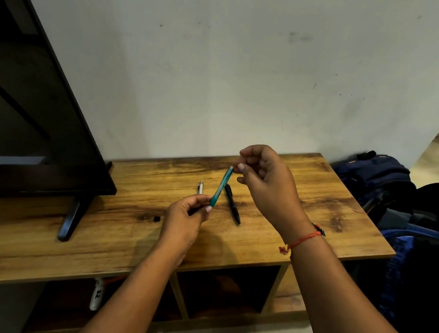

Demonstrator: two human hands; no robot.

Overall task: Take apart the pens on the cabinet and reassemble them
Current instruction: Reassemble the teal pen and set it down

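Both hands are up over the worktop [318,199], sharing one pen. The left hand [184,217] has its fingers curled round the lower end of the teal pen [221,187], thumb pressed against the barrel. The right hand [263,182] is above it, fingers bunched, thumb and forefinger pinching the pen's pale top end. The pen slants between them, low at the left and high at the right, clear of the wood. A dark bit shows between the left fingers, too small to name. Below on the wooden cabinet top lies a black pen [232,204], just beside the teal one in this view, its tip pointing toward the person. A white pen [200,187] peeks out beyond the left hand, its near end hidden by it. A small black piece [156,219] sits alone on the wood, left of the left wrist. A red thread bracelet [303,240] circles the right wrist. At far left a dark television [27,117] stands on its foot [71,220], and blue backpacks [376,173] are heaped on the floor past the cabinet's right end.
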